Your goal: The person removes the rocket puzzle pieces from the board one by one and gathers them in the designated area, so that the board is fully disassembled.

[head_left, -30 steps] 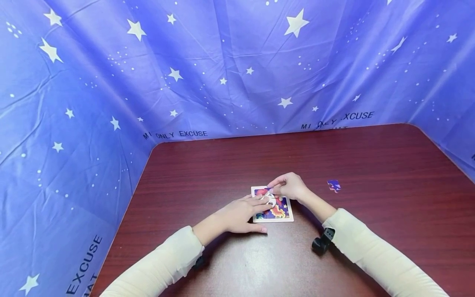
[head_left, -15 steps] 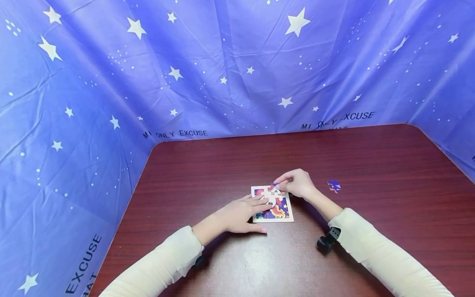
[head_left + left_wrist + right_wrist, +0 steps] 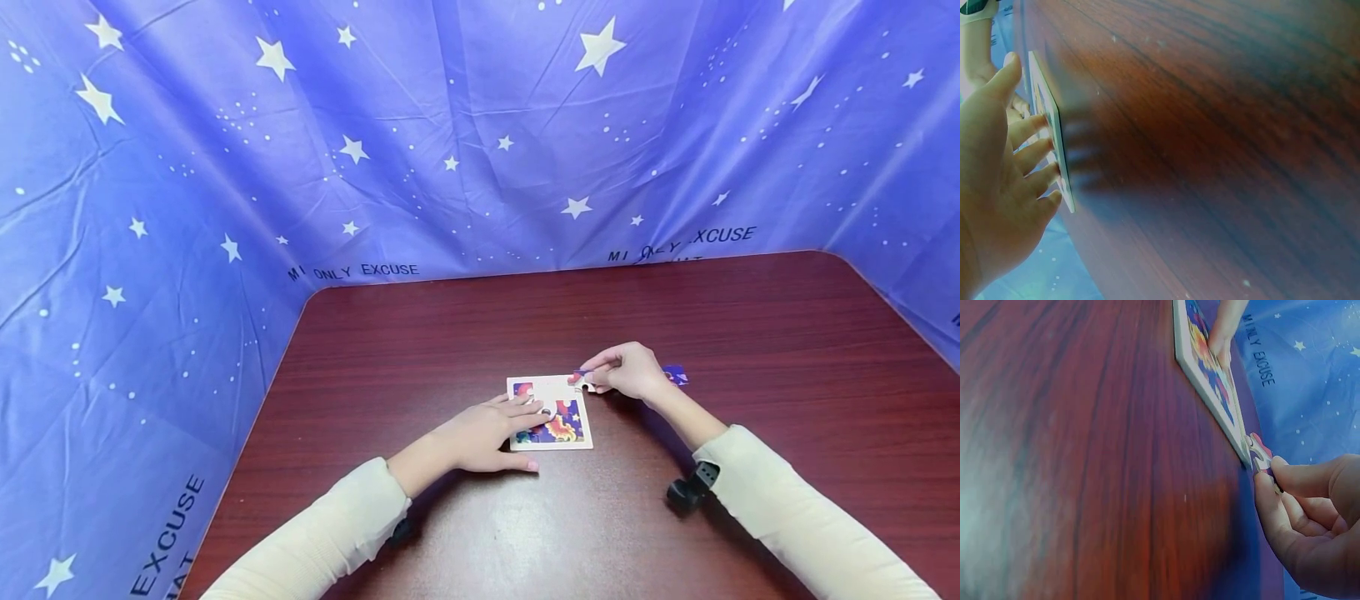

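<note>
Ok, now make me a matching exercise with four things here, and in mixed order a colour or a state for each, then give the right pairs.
Things:
1. left hand
2. table
3. right hand
4. curtain

Colours and states:
A. pinching a piece
B. blue with white stars
C. resting on the puzzle
D. reddish brown

Right pairs: 1-C, 2-D, 3-A, 4-B

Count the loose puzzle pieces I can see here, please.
2: a piece pinched in the right hand by the board's corner, and another piece on the table, partly hidden behind that hand. More may lie hidden under the left hand.
</note>
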A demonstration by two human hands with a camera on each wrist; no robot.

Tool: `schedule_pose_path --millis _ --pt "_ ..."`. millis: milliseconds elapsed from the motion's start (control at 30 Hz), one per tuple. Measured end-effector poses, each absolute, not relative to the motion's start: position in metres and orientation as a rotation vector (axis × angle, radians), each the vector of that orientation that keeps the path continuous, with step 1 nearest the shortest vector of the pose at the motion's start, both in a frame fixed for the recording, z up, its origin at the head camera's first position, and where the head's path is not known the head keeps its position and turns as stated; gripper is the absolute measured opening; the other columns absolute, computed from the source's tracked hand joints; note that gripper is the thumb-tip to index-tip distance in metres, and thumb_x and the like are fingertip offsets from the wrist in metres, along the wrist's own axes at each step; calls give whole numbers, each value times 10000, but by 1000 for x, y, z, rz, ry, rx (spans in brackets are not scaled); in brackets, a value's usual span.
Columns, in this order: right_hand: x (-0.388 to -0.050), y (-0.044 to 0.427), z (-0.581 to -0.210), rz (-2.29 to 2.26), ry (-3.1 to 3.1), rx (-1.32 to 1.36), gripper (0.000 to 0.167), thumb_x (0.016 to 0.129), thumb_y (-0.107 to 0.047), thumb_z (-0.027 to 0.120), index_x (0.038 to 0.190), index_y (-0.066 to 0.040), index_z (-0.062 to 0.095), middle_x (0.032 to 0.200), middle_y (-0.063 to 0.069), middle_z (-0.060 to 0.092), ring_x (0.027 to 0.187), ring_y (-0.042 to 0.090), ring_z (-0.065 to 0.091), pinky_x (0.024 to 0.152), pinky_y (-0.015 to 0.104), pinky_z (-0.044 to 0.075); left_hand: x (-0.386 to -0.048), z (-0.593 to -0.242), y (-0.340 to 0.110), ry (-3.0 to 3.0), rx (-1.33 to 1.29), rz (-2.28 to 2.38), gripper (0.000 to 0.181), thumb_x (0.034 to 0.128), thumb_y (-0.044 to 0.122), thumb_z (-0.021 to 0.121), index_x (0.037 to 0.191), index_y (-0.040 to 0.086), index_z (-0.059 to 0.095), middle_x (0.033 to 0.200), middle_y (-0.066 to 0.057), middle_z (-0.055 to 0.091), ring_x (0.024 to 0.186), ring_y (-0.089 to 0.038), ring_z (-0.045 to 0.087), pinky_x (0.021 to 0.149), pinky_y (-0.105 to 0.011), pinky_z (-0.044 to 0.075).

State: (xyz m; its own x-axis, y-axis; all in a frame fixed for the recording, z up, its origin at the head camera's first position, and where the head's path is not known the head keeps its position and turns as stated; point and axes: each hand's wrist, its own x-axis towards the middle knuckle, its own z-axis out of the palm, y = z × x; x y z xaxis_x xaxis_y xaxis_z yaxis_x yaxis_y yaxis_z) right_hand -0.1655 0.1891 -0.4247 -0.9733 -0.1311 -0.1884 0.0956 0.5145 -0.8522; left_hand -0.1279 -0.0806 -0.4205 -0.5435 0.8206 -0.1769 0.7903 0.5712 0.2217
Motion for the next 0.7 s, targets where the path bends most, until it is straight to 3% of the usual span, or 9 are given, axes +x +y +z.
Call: schedule_pose_path --millis 700 --pt "-163 239 -413 -1364 2571 -13 284 851 -51 679 1067 133 673 843 169 754 613 -14 677 613 219 592 -129 -421 -81 2543 1314 172 721 892 628 513 1500 282 339 1575 45 329 1485 -135 258 1244 -359 202"
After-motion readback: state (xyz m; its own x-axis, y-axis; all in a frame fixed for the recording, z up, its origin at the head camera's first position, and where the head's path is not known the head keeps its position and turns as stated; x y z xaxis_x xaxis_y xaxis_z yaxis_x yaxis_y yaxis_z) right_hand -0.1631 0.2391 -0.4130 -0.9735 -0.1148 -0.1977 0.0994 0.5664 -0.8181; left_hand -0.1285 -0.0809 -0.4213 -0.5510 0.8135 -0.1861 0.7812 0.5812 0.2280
